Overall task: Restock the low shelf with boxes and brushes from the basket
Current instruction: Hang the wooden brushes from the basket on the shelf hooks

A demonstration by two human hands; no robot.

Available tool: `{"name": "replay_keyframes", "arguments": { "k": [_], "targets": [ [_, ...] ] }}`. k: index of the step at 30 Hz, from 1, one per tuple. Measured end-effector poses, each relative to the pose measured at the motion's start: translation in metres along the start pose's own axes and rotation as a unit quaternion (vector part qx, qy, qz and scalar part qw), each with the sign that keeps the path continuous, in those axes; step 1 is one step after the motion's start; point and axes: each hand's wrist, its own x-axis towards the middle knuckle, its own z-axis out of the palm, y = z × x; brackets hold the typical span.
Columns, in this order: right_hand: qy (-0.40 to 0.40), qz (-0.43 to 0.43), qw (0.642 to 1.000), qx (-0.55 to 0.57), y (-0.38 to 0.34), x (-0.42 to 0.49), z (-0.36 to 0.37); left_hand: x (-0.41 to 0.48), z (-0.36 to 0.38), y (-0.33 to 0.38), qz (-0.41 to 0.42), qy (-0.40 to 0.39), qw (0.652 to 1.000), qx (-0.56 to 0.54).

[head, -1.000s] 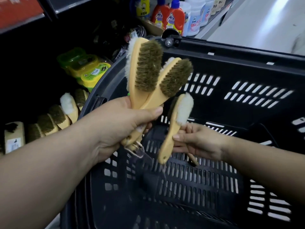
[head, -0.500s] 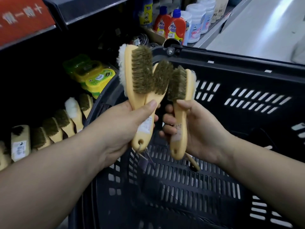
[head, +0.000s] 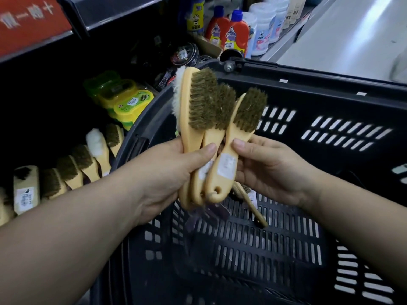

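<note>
Left hand [head: 163,172] grips two shoe brushes [head: 193,119]; right hand [head: 271,170] pinches a third brush [head: 233,130]; next, probably, bundle them for the shelved brush row [head: 72,170].

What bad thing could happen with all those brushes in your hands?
1. The left hand grips two brushes by their handles while the right hand pinches a third brush against them. Fanned out like that, one might slip and drop into the basket.
2. The row of brushes on the shelf leans closely packed, so pushing three in at once could topple some.
</note>
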Motion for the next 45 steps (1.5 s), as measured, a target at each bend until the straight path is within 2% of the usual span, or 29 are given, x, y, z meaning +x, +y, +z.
{"name": "replay_keyframes", "arguments": {
  "k": [2,5,7,9,11,12,13,14,15,16,17,21,22,23,25,27,29,31,38,42,45],
  "targets": [
    [0.002,-0.009,1.0,-0.025,-0.001,0.0,-0.002,-0.001,-0.001,0.0,0.004,-0.017,1.0,0.005],
    [0.012,-0.02,0.996,-0.083,0.0,0.003,-0.004,-0.003,-0.003,0.002,0.005,-0.041,0.996,0.073],
    [0.019,-0.026,0.992,-0.126,0.001,0.004,-0.009,-0.003,-0.003,0.002,0.003,-0.025,0.994,0.108],
    [-0.003,0.001,0.986,-0.165,0.002,0.007,-0.023,-0.001,-0.004,0.001,0.006,0.009,0.992,0.126],
    [-0.017,0.069,0.968,-0.242,0.01,0.009,-0.049,0.0,-0.004,0.001,0.009,0.032,0.992,0.122],
    [0.004,0.109,0.945,-0.308,0.018,0.011,-0.065,0.0,-0.004,0.001,0.009,0.036,0.992,0.121],
    [0.042,0.145,0.907,-0.392,0.031,0.015,-0.082,0.0,-0.004,0.001,0.011,0.038,0.992,0.122],
    [0.089,0.182,0.847,-0.492,0.046,0.018,-0.1,0.0,-0.003,0.001,0.013,0.038,0.991,0.124],
    [0.13,0.216,0.769,-0.587,0.062,0.02,-0.115,0.0,-0.003,0.001,0.016,0.039,0.991,0.126],
    [0.158,0.245,0.704,-0.648,0.079,0.02,-0.127,0.0,-0.003,0.001,0.017,0.042,0.991,0.127],
    [0.176,0.266,0.67,-0.671,0.096,0.019,-0.136,0.001,-0.003,0.001,0.016,0.045,0.991,0.127],
    [0.193,0.282,0.627,-0.7,0.144,0.01,-0.153,0.0,-0.003,0.001,0.012,0.041,0.992,0.12],
    [0.205,0.283,0.644,-0.68,0.146,0.008,-0.153,0.0,-0.003,0.002,0.012,0.039,0.992,0.118],
    [0.213,0.292,0.687,-0.63,0.143,0.008,-0.152,0.0,-0.004,0.002,0.014,0.035,0.992,0.118],
    [0.199,0.308,0.809,-0.458,0.122,0.008,-0.142,0.001,-0.005,0.002,0.015,0.031,0.992,0.12],
    [0.144,0.275,0.91,-0.276,0.094,0.004,-0.117,0.001,-0.004,0.002,0.016,0.023,0.994,0.109],
    [0.069,0.221,0.961,-0.153,0.066,-0.003,-0.086,0.0,-0.002,0.002,0.026,0.019,0.996,0.08],
    [0.051,0.181,0.976,-0.111,0.042,-0.01,-0.053,-0.004,-0.001,0.002,0.038,0.027,0.998,0.049],
    [0.1,0.084,0.989,0.068,-0.01,-0.036,0.06,-0.044,-0.004,0.018,0.114,0.031,0.992,-0.04],
    [0.086,0.075,0.988,0.102,-0.011,-0.043,0.119,-0.088,-0.024,0.025,0.159,0.001,0.986,-0.056],
    [0.079,0.106,0.986,0.106,-0.004,-0.042,0.162,-0.122,-0.044,0.023,0.184,0.009,0.982,-0.05]
  ]
}}
